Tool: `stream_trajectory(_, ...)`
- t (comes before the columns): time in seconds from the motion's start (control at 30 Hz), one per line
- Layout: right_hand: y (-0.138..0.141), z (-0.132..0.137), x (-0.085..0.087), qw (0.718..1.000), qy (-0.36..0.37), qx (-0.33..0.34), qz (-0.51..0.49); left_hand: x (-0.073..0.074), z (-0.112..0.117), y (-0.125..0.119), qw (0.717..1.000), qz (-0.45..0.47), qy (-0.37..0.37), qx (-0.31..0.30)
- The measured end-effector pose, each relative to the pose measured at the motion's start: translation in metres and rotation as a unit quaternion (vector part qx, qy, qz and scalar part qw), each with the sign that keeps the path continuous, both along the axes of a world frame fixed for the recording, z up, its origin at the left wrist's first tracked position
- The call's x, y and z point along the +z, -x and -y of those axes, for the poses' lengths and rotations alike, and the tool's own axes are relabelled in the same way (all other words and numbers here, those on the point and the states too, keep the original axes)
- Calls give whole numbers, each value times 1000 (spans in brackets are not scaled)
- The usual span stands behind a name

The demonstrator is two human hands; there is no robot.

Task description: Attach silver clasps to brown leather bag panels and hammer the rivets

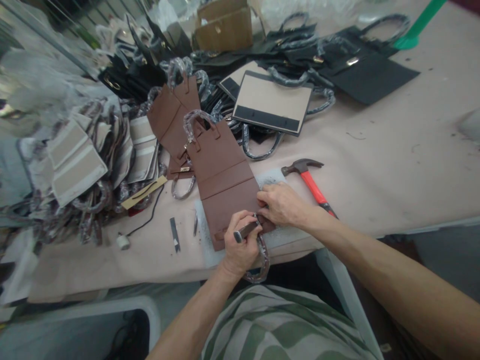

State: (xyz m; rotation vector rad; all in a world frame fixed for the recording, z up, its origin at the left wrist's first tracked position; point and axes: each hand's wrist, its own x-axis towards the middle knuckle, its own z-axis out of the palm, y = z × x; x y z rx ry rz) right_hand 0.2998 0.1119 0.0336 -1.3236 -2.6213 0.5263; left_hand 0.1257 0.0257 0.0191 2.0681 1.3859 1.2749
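Note:
A flat brown leather bag piece (pixel 225 185) with plastic-wrapped handles lies on a pale cutting mat (pixel 270 177) at the table's near edge. My left hand (pixel 240 247) is closed round a small metal punch tool (pixel 245 231), its tip against the bag's lower edge. My right hand (pixel 281 204) presses down on the same lower corner, fingers curled and pinching the leather. One wrapped handle (pixel 262 262) hangs off the table edge below my hands.
A red-handled hammer (pixel 313 185) lies just right of my hands. Small metal tools (pixel 174 234) lie left of the mat. More brown bags (pixel 168 112), beige and black bag panels (pixel 270 102), striped pieces (pixel 75 160) and a cardboard box (pixel 225 25) crowd the far side.

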Motion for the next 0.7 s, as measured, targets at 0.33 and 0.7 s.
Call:
stream_trajectory(0.33, -11, 2, -22, 994, -42, 4, -102, -6, -3, 4, 1000, 20, 22, -6)
stream_trajectory(0.7, -13, 8, -34, 953, -51, -63, -291, -6, -13, 11, 998, 20, 43, -41)
